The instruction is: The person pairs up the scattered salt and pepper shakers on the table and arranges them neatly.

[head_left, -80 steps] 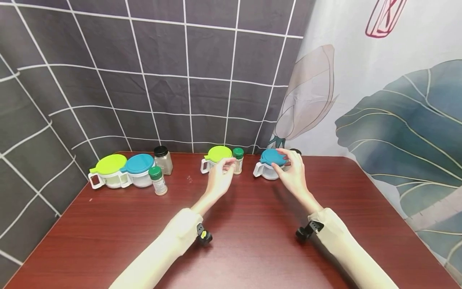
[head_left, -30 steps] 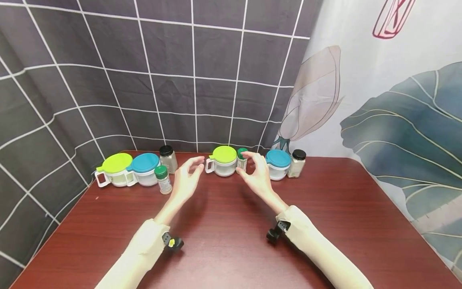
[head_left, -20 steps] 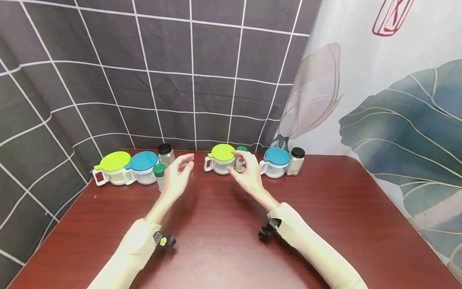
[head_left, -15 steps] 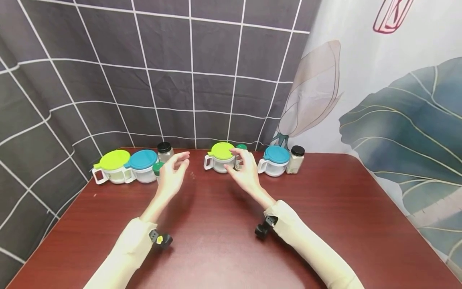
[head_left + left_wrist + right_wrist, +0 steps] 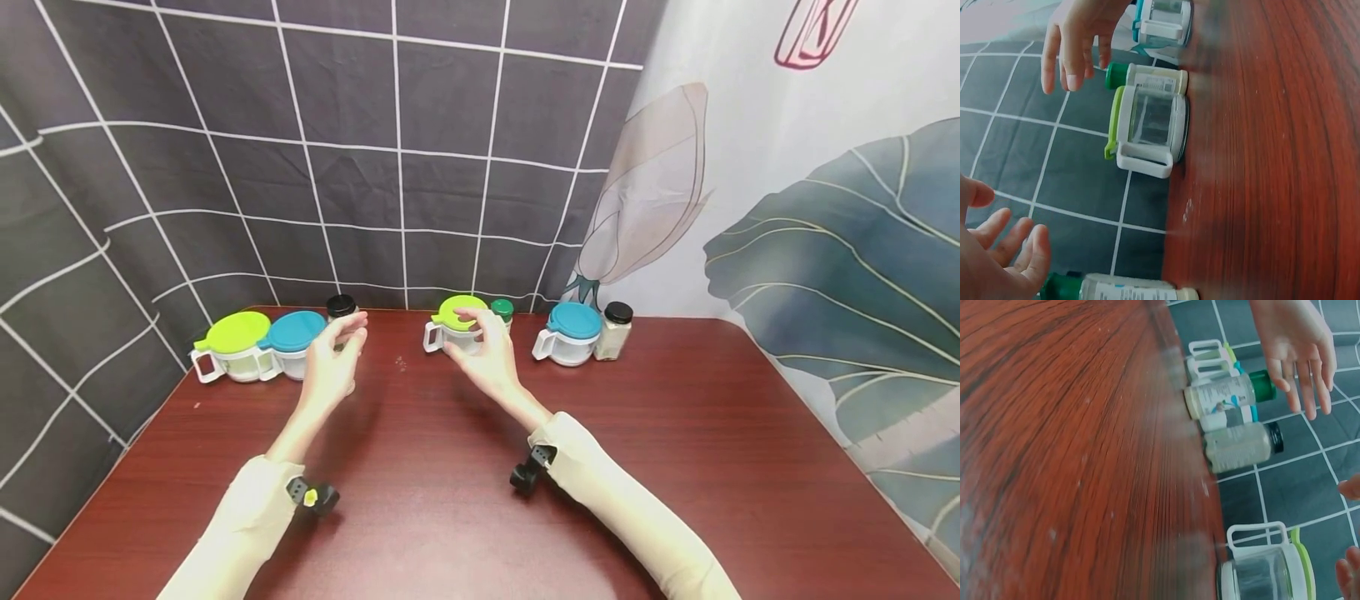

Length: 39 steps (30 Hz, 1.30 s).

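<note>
My left hand [image 5: 327, 362] hovers with loosely bent, empty fingers in front of a green-capped shaker and a black-capped jar [image 5: 341, 307]. In the head view it hides most of that shaker; the right wrist view shows the shaker [image 5: 1229, 395] lying past the fingertips. My right hand [image 5: 491, 358] is held with thumb and fingers apart before the lime-lidded seasoning pot [image 5: 450, 337], overlapping it and a second green-capped shaker [image 5: 502, 310]. Nothing is between its fingers. In the left wrist view the right fingertips are apart from that second shaker [image 5: 1150, 78].
At the left stand another lime-lidded pot [image 5: 238, 343] and a blue-lidded pot [image 5: 296, 337]. To the right are a blue-lidded pot [image 5: 573, 333] and a black-capped jar [image 5: 615, 333]. A tile-patterned curtain [image 5: 337, 183] hangs behind the reddish-brown table [image 5: 420, 500].
Both hands have moved left. The right hand has gone from the right blue-lidded pot past the green-capped shaker to the lime-lidded pot; the left has moved from there to the left shaker.
</note>
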Tool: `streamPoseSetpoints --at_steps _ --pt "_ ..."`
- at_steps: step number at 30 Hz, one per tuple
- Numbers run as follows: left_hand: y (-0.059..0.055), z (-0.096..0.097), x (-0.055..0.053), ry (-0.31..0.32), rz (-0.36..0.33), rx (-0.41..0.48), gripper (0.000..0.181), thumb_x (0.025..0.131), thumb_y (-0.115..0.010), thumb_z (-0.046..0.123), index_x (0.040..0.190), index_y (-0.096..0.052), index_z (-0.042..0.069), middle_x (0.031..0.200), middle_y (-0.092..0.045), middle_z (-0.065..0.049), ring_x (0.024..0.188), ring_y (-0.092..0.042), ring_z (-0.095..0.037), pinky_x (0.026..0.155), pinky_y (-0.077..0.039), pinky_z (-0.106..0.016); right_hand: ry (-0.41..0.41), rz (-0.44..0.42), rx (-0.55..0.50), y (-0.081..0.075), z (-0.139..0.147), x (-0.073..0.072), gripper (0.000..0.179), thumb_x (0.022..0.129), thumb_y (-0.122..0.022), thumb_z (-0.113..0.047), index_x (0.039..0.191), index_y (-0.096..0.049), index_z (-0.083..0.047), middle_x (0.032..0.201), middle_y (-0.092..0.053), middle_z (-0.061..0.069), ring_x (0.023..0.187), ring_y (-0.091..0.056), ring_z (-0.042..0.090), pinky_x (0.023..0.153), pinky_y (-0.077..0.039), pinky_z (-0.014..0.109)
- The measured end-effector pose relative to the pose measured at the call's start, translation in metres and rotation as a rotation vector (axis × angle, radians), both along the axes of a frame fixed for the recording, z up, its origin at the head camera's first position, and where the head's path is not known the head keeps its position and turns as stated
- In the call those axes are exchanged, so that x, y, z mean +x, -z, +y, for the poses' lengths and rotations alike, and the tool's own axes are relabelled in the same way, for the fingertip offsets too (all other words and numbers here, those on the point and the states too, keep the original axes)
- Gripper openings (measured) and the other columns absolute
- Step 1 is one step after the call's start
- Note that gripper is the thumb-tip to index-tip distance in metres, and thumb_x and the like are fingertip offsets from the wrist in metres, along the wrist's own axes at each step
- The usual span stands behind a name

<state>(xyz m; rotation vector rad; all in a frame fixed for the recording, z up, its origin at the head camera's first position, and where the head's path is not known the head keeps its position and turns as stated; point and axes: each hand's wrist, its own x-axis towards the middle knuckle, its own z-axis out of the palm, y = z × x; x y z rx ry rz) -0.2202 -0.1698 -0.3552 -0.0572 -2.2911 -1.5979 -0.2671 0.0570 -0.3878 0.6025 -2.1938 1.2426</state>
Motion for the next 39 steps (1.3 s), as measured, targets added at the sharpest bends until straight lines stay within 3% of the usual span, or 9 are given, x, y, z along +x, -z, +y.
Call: streamPoseSetpoints --at_steps 7,15,23,30,39 --pt "-0.003 -0.010 0.003 -0.008 0.012 -0.010 0.034 0.097 -0.051 0.011 0.129 -0.058 0.003 0.130 -0.061 -0.015 0.106 -0.058 -0.012 0.076 -0.044 -0.003 -0.045 0.042 -0.031 0.000 -0.010 -0.002 0.047 0.073 -0.079 -0.012 0.116 -0.061 -0.005 0.109 -0.066 0.014 0.096 -0.058 0.030 0.084 -0.049 0.043" --pt "-0.002 -0.018 0.005 -0.021 0.008 0.002 0.035 0.098 -0.051 0.013 0.130 -0.057 0.001 0.130 -0.061 -0.017 0.090 -0.052 0.015 0.075 -0.047 -0.005 -0.107 0.011 -0.065 0.000 -0.022 -0.003 0.046 0.074 -0.078 -0.010 0.116 -0.061 -0.002 0.109 -0.066 0.016 0.099 -0.059 0.035 0.087 -0.048 0.048" --pt "-0.004 -0.025 0.009 -0.035 0.010 0.024 0.035 0.098 -0.051 0.012 0.130 -0.056 0.000 0.130 -0.060 -0.019 0.092 -0.054 0.012 0.075 -0.047 -0.004 -0.117 -0.007 -0.059 0.003 -0.033 -0.001 0.047 0.074 -0.078 -0.010 0.116 -0.061 -0.001 0.106 -0.065 0.020 0.097 -0.059 0.036 0.088 -0.046 0.050" --pt "-0.005 -0.035 0.012 -0.052 0.006 0.022 0.037 0.099 -0.051 0.013 0.133 -0.053 -0.001 0.133 -0.058 -0.020 0.090 -0.051 0.018 0.074 -0.045 -0.002 -0.119 -0.030 -0.041 0.001 -0.043 0.000 0.046 0.075 -0.079 -0.011 0.117 -0.061 -0.005 0.105 -0.066 0.015 0.097 -0.060 0.032 0.085 -0.049 0.042" --pt "-0.002 -0.048 0.012 -0.105 0.065 0.024 0.034 0.097 -0.050 0.011 0.127 -0.056 -0.004 0.127 -0.060 -0.025 0.087 -0.055 0.018 0.074 -0.049 -0.005 -0.120 -0.032 -0.025 0.002 -0.055 -0.001 0.046 0.074 -0.079 -0.013 0.117 -0.061 -0.006 0.103 -0.066 0.011 0.092 -0.059 0.029 0.081 -0.048 0.037"
